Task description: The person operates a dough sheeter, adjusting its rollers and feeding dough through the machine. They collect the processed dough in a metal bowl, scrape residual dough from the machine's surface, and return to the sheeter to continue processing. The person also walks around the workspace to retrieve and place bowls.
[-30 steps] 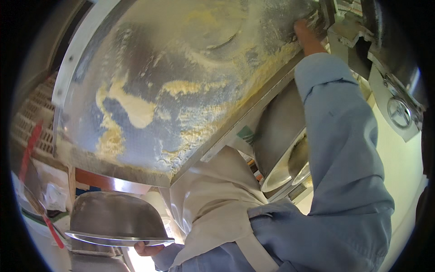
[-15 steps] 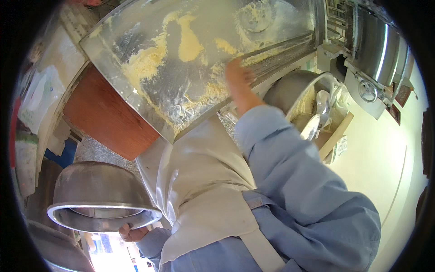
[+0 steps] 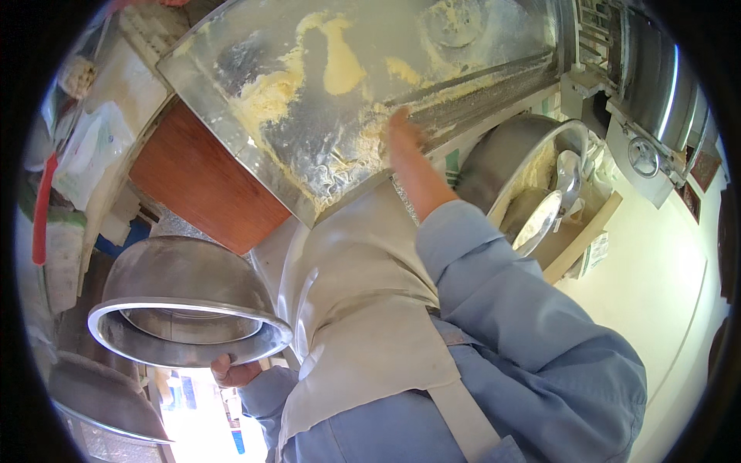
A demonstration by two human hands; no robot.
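At the lower left, my left hand grips the rim of a large metal basin, which hangs tilted with its mouth facing down toward me. The thumb shows at the rim; the other fingers are hidden. My right hand is over the near edge of a metal-topped table, smeared by motion, its fingers seemingly stretched out and holding nothing. Pale yellow flour lies in patches and streaks across the tabletop, some of it right beside this hand.
Right of the table sits another metal basin with flour and a metal scoop in it. A steel roller machine stands at the upper right. A reddish-brown board is under the table's left side. Another metal basin is at the lower left.
The basin in my left hand has risen and shifted slightly right in the picture. My right hand stays near the table's edge, and the whole view has shifted a little.
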